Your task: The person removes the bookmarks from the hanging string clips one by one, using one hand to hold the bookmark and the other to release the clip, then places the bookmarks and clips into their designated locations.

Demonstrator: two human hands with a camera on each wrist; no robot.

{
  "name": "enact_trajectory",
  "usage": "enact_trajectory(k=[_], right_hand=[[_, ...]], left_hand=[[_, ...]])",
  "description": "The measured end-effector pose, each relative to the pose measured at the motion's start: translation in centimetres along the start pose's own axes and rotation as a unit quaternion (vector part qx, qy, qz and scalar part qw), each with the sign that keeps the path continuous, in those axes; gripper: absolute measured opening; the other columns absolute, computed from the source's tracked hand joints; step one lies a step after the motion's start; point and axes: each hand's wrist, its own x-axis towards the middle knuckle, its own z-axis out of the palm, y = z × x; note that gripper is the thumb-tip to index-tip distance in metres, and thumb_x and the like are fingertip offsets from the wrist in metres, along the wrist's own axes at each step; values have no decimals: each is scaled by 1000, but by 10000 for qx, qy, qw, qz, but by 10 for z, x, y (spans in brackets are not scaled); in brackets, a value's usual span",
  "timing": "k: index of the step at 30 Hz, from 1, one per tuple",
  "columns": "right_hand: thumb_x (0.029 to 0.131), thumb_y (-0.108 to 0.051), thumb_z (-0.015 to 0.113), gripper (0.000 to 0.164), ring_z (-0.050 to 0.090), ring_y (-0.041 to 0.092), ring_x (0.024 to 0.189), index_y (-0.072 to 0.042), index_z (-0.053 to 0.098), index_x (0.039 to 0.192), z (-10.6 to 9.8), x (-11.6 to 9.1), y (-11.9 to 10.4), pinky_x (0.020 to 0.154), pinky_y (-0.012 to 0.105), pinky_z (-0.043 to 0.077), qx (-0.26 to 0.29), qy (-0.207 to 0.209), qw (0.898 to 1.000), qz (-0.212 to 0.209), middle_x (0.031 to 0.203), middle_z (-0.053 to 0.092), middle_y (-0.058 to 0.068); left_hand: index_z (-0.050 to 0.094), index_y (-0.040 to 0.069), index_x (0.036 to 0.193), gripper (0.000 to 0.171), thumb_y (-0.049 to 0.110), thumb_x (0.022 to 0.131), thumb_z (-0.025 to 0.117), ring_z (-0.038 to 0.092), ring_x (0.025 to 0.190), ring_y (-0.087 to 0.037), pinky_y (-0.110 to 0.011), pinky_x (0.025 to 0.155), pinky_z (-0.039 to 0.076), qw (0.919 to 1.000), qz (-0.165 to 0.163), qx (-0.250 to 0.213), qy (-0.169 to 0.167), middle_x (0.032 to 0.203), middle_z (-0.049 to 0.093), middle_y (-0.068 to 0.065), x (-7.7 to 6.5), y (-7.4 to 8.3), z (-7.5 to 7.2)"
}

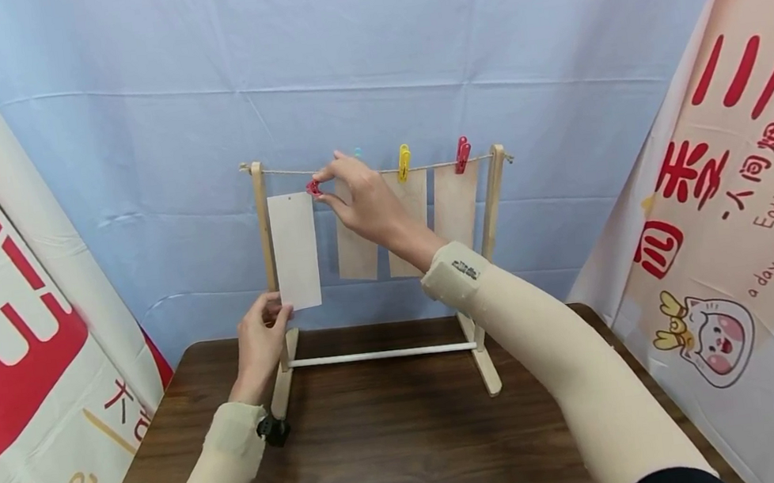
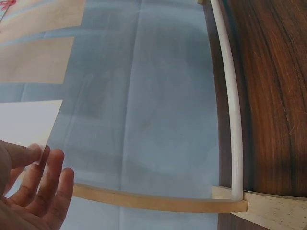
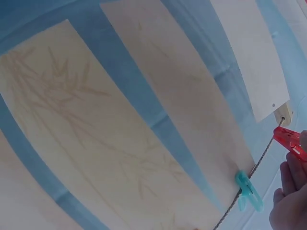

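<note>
With thumb and fingers my left hand point(image 1: 261, 335) pinches the lower left corner of a white paper card point(image 1: 296, 252), which stands upright by the rack's left post point(image 1: 264, 224). A small hole shows near the card's top edge. My right hand point(image 1: 371, 199) pinches a red clothespin point(image 3: 289, 140) close to the string point(image 3: 261, 158), right of the card's top corner. In the right wrist view, a teal clothespin point(image 3: 248, 189) clips a tan card point(image 3: 192, 86) to that string. Farther right, a yellow clothespin point(image 1: 404, 161) and another red clothespin point(image 1: 463, 155) hold two more cards.
The wooden rack stands on a dark brown table point(image 1: 382, 449), with a white crossbar point(image 1: 381, 354) between its feet. Behind it hangs a light blue cloth point(image 1: 351, 54). Printed banners point(image 1: 731, 178) flank both sides. A black watch-like device point(image 1: 274, 430) sits at the left wrist.
</note>
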Motion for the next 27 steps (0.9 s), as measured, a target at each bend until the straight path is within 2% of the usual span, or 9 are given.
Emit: enact_trajectory(k=[3,5,9,13,16,20,27], right_hand=[[98,-7,80,28,52,40,147,2,71,123,2,-10,0,128,32,28,14,27,10000,91,123,73,16],[98,-7,80,30,50,42,148,2,70,125,2,-16,-1,129,34,29,50,59,9999,96,124,73,17],[99,-6,79,32,54,39,145,2,69,127,4,-27,0,128,35,32,158,166,9997,67,125,72,17],[98,-6,79,32,64,32,129,2,70,127,6,-39,3,118,34,45,243,302,9992,-15,123,73,14],[97,-5,80,32,66,28,119,2,70,126,7,-48,6,110,36,50,264,395,9988,-103,121,73,13],[96,-4,80,33,67,29,115,3,70,126,8,-60,9,107,40,52,351,503,9980,-121,120,74,14],[97,-7,81,36,67,28,114,1,70,131,10,-87,14,102,42,55,374,415,9982,234,122,74,13]], left_hand=[[68,0,131,27,11,106,70,75,97,-36,-50,87,59,10000,-66,-61,-14,106,79,-19,-4,-1,-1],[68,0,131,27,11,106,70,75,99,-35,-48,88,59,9999,-128,-90,-11,108,78,-19,-6,-1,-2],[69,1,130,26,11,106,71,75,99,-33,-32,83,58,9998,-146,-87,38,109,78,-17,-10,-3,-4],[70,2,127,24,11,105,72,76,97,-31,-17,79,52,9998,-127,-109,90,107,79,-16,-14,-6,-4],[70,3,127,24,13,106,72,75,96,-30,-20,80,53,9998,-155,-85,59,107,79,-15,-17,-7,-5],[70,4,127,24,15,106,71,75,96,-29,-25,82,54,9998,-200,-27,26,106,79,-14,-22,-8,-6],[72,4,123,21,12,105,73,76,95,-29,-11,77,48,9996,-214,35,156,104,80,-14,-31,-16,-7]])
